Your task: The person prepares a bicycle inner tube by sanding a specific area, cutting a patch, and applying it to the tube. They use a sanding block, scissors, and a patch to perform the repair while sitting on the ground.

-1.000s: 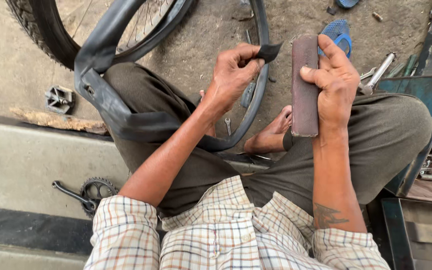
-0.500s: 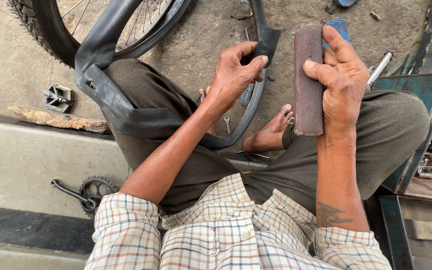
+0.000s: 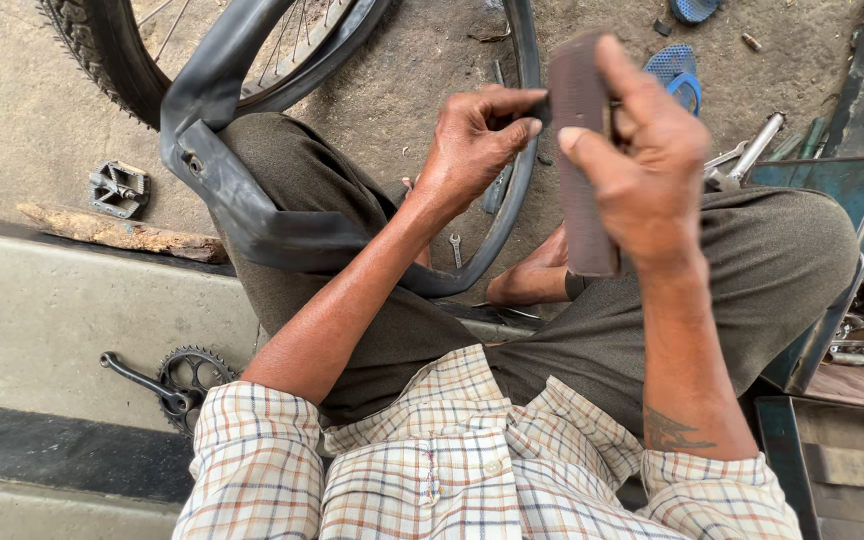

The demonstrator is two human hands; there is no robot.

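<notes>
My left hand (image 3: 474, 140) pinches a fold of the black inner tube (image 3: 242, 205), which loops over my left thigh and up past the bicycle wheel (image 3: 132, 50). My right hand (image 3: 642, 160) grips a long brown rough block (image 3: 577, 150) held upright. The block's upper end is pressed against the pinched part of the tube, right by my left fingers. Both hands are raised above my lap, close together.
A bicycle pedal (image 3: 118, 188) and a strip of wood (image 3: 122, 232) lie on the ground at left. A crank with chainring (image 3: 177, 378) rests on the concrete step. A small spanner (image 3: 455, 249) lies between my legs. A blue-green toolbox (image 3: 852, 190) with metal tools stands at right.
Both hands have risen and come together; the brown block now touches the pinched tube, where before it was held apart to the right.
</notes>
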